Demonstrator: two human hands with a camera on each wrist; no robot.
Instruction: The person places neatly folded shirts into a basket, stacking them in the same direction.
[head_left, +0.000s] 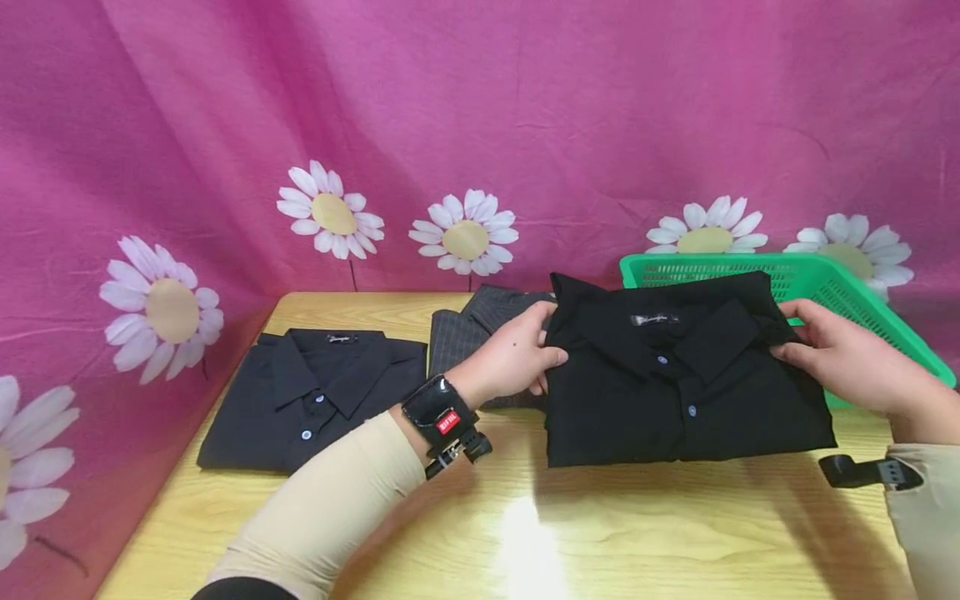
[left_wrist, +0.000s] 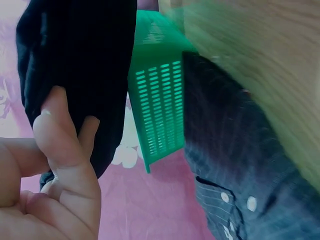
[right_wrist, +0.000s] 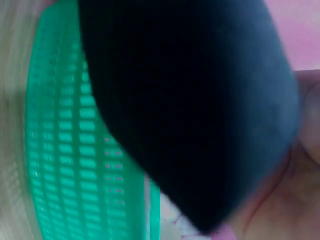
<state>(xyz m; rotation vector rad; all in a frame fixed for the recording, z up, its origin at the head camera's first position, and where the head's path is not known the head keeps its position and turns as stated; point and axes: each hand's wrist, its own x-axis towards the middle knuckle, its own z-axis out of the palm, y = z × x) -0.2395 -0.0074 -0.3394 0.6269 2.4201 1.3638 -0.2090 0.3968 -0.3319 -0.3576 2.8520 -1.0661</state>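
Note:
A folded black button-up shirt (head_left: 622,408), collar toward the back, hangs above the table between both hands. My left hand (head_left: 513,354) pinches its left side, thumb in front and fingers behind. On the opposite side my right hand (head_left: 847,354) grips the shirt near the shoulder. In the left wrist view, fingertips (left_wrist: 60,100) press into the black cloth (left_wrist: 90,55). The shirt (right_wrist: 190,100) fills much of the right wrist view and covers most of the right fingers. Behind it stands a green plastic basket (head_left: 892,321), partly hidden by the shirt.
Another folded black shirt (head_left: 247,408) lies at the left of the wooden table (head_left: 465,517). A dark pinstriped garment (head_left: 453,337) lies behind my left hand, near the basket. A pink curtain (head_left: 480,100) with white daisies hangs along the back and left side.

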